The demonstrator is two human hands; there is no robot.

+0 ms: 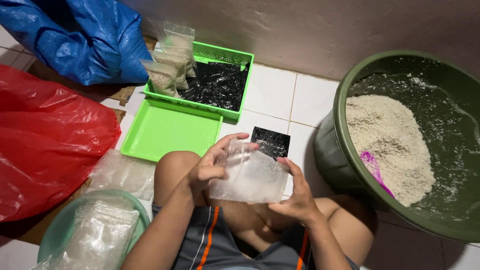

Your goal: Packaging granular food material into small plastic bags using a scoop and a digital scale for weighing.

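Both hands hold one clear, empty plastic bag (255, 177) above my bent knees. My left hand (212, 162) pinches its upper left edge with fingers spread over the top. At the bag's lower right side, my right hand (298, 192) grips it with the thumb on the front. A small black square scale (272, 141) lies on the white tiles just beyond the bag. To the right stands a big dark green tub (345, 150) holding a heap of white rice (387, 142) with a purple scoop (374, 172) stuck in it.
A green crate (220, 52) lined with black plastic holds three filled rice bags (170, 62). A flat green lid (167, 131) lies before it. Red plastic sack (47, 140) and blue sack (85, 35) sit left. A pale green bowl (57, 227) holds empty clear bags (100, 232).
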